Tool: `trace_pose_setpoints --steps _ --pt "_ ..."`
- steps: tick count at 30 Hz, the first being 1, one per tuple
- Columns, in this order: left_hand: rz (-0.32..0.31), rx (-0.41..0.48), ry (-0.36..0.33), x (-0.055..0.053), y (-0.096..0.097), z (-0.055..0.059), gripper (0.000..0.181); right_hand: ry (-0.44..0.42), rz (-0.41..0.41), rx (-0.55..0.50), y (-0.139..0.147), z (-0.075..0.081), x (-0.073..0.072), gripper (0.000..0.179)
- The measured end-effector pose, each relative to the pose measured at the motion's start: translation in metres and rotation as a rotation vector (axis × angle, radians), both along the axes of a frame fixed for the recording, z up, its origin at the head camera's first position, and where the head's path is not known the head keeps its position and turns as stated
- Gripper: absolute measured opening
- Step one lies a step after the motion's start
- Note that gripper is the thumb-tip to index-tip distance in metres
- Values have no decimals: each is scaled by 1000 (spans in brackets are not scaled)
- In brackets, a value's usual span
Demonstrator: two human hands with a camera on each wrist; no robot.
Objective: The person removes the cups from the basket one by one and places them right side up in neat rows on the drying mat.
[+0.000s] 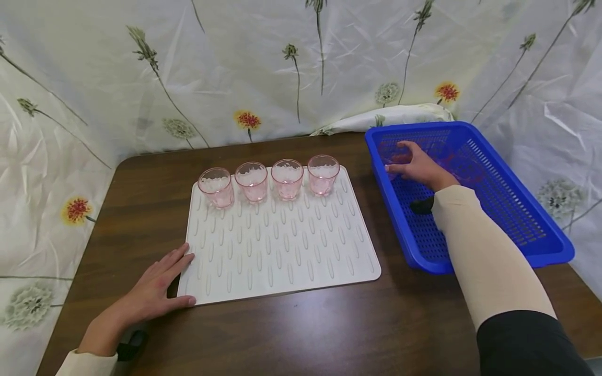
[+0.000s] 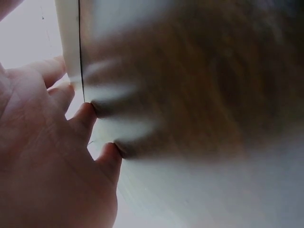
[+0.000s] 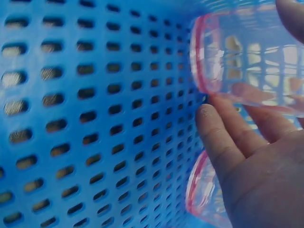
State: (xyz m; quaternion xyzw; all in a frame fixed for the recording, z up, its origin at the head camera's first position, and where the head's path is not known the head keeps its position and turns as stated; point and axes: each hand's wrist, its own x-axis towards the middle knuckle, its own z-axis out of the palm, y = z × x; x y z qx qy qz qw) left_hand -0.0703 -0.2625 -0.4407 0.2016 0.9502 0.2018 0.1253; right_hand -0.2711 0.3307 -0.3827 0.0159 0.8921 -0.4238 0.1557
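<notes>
Inside the blue plastic basket (image 1: 524, 196), my right hand (image 1: 420, 166) holds a clear pink-rimmed glass (image 3: 256, 57) between thumb and fingers. The glass lies sideways in the right wrist view, the fingers along its lower side and part of the thumb at the upper right. A second pink glass (image 3: 206, 190) lies below, partly hidden by the hand. My left hand (image 1: 149, 288) rests with spread fingers on the left edge of a white ridged mat (image 1: 282, 256). Several pink glasses (image 1: 287, 180) stand side by side along the mat's far edge.
The mat and basket sit on a dark brown wooden table (image 1: 338, 329), the basket to the mat's right. More pinkish glass (image 1: 465, 169) shows faintly inside the basket beyond my hand. Flower-printed cloth (image 1: 268, 62) hangs behind and at both sides.
</notes>
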Motion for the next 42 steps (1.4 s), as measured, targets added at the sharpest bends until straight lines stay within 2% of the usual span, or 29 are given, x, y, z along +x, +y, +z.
trace_pose_setpoints --steps 6,17,23,30,36,42 --pt "-18 5 13 -2 2 0 92 -34 39 7 4 7 -2 91" --pt "-13 10 4 -2 0 2 92 19 99 124 7 54 2 94" --pt "-2 9 -11 -1 0 2 92 60 51 121 17 70 4 94" --pt "-7 13 -6 -1 -1 1 91 150 -30 88 19 98 9 92" --pt "5 9 -21 -1 -1 1 92 261 -32 107 1 125 23 88" --pt "4 13 -23 -1 -1 1 92 327 36 161 -43 146 41 89"
